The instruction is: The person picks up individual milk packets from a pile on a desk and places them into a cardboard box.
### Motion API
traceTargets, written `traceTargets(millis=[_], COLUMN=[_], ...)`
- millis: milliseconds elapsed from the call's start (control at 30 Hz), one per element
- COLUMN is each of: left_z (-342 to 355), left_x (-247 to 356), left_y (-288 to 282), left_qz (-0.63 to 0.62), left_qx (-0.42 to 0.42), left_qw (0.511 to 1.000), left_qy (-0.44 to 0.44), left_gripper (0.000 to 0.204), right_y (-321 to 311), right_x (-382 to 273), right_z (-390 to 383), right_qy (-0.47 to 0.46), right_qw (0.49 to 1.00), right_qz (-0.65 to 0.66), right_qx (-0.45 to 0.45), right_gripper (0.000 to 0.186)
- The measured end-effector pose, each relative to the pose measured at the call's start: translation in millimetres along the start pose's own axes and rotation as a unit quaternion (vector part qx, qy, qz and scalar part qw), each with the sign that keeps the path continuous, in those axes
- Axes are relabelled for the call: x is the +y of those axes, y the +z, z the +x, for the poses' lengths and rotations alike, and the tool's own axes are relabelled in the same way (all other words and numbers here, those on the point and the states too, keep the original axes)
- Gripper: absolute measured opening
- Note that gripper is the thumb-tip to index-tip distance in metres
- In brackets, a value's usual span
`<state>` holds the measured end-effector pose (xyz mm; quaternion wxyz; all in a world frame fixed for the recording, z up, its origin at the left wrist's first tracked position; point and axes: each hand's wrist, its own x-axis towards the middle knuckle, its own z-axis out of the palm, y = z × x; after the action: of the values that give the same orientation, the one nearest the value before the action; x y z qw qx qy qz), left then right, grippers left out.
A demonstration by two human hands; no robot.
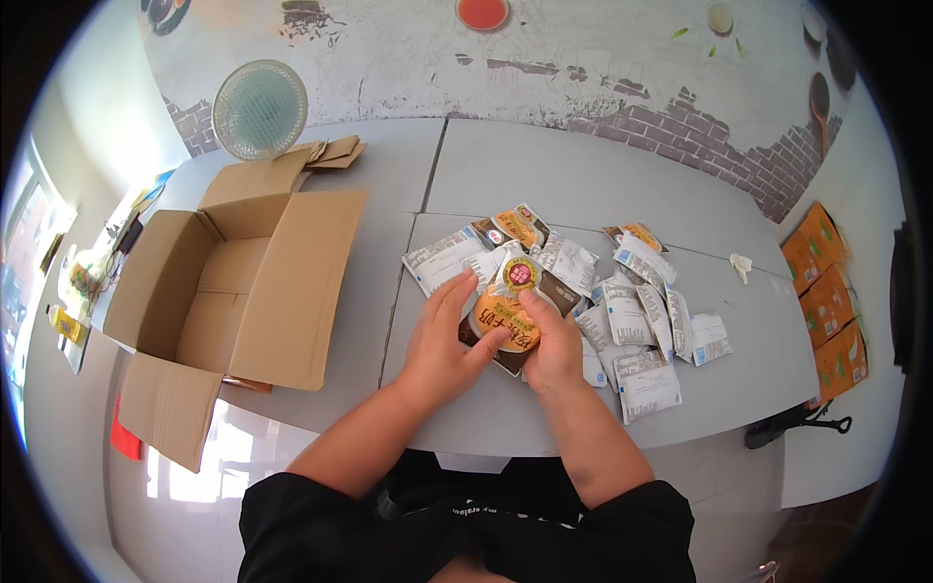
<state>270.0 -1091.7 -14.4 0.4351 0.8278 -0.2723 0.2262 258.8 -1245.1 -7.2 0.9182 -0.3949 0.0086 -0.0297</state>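
Near the front of the table I hold an orange, brown and white snack packet [515, 313] upright between both palms, and it may be a stack of several. My left hand [435, 340] presses its left side, fingers straight and thumb on the front. Along the right edge, my right hand [556, 348] is closed with its thumb on the printed face. Behind the hands lie more packets, one with its orange front [517, 227] up and a white-backed packet [442, 258] beside it. To the right spreads a loose pile of white-backed packets [630, 316].
An open cardboard box [296, 296] stands at the left, flaps spread outward. Behind it a round ribbed translucent lid or basket [259, 110] leans upright near folded cardboard [335, 153]. Crumpled tissue [741, 267] lies at the right. Orange cartons [826, 306] are stacked beyond the table's right end.
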Motion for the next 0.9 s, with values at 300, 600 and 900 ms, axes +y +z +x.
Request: traceTargets(millis=[300,600,900], left_z=[1,5,7], left_x=[22,38,22], left_y=[1,6,15], left_qz=[0.206,0.152,0.096], left_qx=[-0.096,-0.098,-0.079], left_qw=[0.964,0.975,0.971], left_qy=[0.138,0.131,0.202], left_gripper=[0.085,0.082,0.084], right_y=[1,3,-6], right_x=[-9,-11,1], right_z=[-4,-17,-16], right_qy=[0.061,0.012,-0.047], right_qw=[0.972,0.956,0.944], right_qz=[0.204,0.194,0.12], right_qx=[-0.102,-0.219,-0.305], right_gripper=[0.048,0.061,0.08])
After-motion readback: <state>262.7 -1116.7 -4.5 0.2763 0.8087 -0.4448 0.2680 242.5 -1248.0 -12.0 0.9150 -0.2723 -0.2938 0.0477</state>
